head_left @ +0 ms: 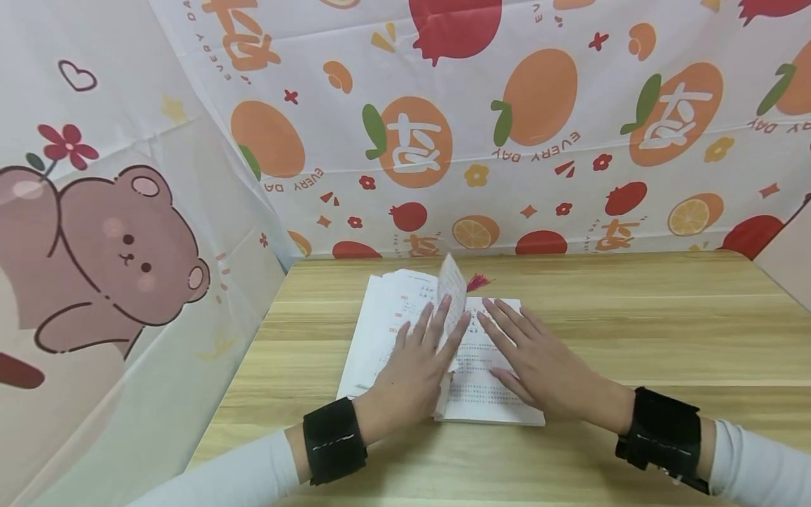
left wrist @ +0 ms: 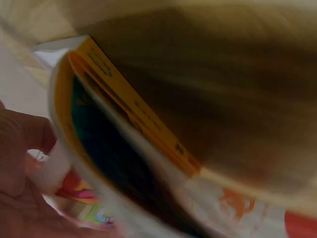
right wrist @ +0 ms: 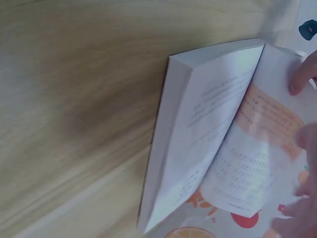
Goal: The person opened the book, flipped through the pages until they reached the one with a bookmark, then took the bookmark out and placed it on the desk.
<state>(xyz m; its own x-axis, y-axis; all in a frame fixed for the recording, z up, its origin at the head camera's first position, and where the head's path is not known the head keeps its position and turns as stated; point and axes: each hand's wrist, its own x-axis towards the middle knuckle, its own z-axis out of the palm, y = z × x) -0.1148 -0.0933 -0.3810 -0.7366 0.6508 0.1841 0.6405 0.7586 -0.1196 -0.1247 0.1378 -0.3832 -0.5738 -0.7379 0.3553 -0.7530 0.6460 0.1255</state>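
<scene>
An open book (head_left: pixel 491 373) with printed pages lies on the wooden table in the head view. My left hand (head_left: pixel 408 373) is over its left side, fingers spread and fairly straight against a raised page (head_left: pixel 451 282) that stands up near the middle. On the right-hand page rests my right hand (head_left: pixel 545 362), its fingers extended toward the top. In the left wrist view the book's orange cover (left wrist: pixel 133 111) shows, bowed open on the near side. Seen from the right wrist, the page block (right wrist: pixel 213 124) is thick and one turned-up page (right wrist: pixel 242 163) has an orange-tinted band.
A red tassel (head_left: pixel 479 282) sticks out at the book's top edge. The wooden table (head_left: pixel 665 317) extends to both sides. Behind it hangs a white cloth (head_left: pixel 469 141) printed with fruit, and a bear-print cloth (head_left: pixel 127 246) hangs at the left. Black bands (head_left: pixel 334 440) circle both wrists.
</scene>
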